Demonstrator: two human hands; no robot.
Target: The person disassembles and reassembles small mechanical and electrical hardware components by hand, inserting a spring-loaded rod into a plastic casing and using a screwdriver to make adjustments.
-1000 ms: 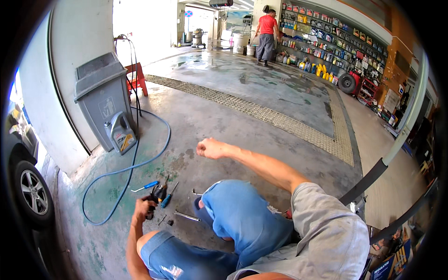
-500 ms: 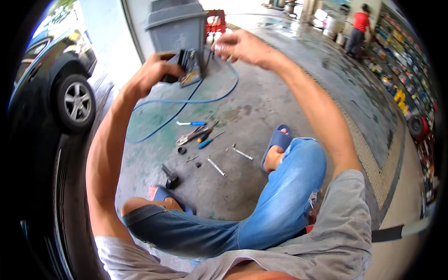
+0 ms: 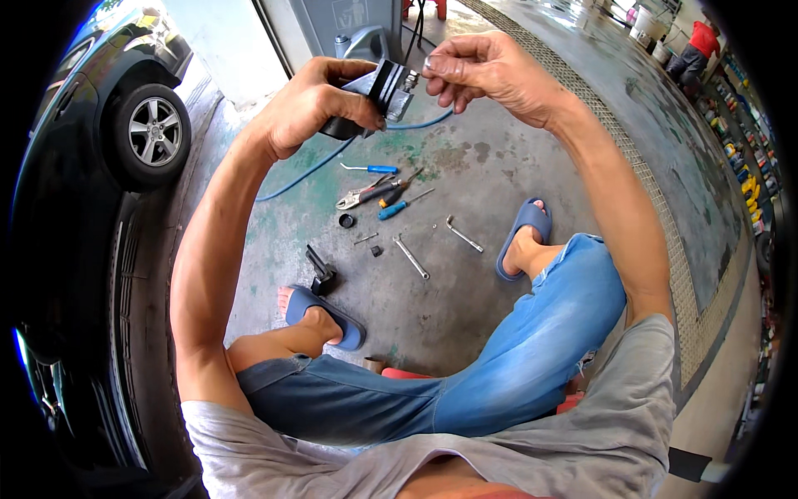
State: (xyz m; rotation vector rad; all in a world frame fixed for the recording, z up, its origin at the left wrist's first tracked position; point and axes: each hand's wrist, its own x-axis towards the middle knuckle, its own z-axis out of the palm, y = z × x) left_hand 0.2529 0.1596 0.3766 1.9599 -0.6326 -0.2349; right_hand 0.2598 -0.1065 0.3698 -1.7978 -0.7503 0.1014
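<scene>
My left hand (image 3: 320, 104) is wrapped round a black, ribbed part (image 3: 384, 83) with a grey metal face and a threaded metal fitting on its right side. Close to that fitting, my right hand (image 3: 490, 75) has thumb and forefinger pinched on a small silvery piece (image 3: 429, 63), too small to name. The right hand's other fingers curl loosely below. A slight gap shows between the pinched fingertips and the fitting. Both hands are raised over the floor, at the far end of my outstretched arms.
On the concrete lie a blue-handled hook tool (image 3: 370, 169), locking pliers (image 3: 357, 198), a blue screwdriver (image 3: 395, 210), two wrenches (image 3: 412, 258), a black ring (image 3: 347, 220) and a black part (image 3: 322, 274). A grey bin (image 3: 349, 25), blue hose (image 3: 307, 170), car (image 3: 83, 125) and another person (image 3: 700, 50) surround me.
The view has shifted, so floor and tools sit differently in it. The black part is turned, its ribbed side and fitting now facing my right hand, and my right fingertips have come alongside the fitting.
</scene>
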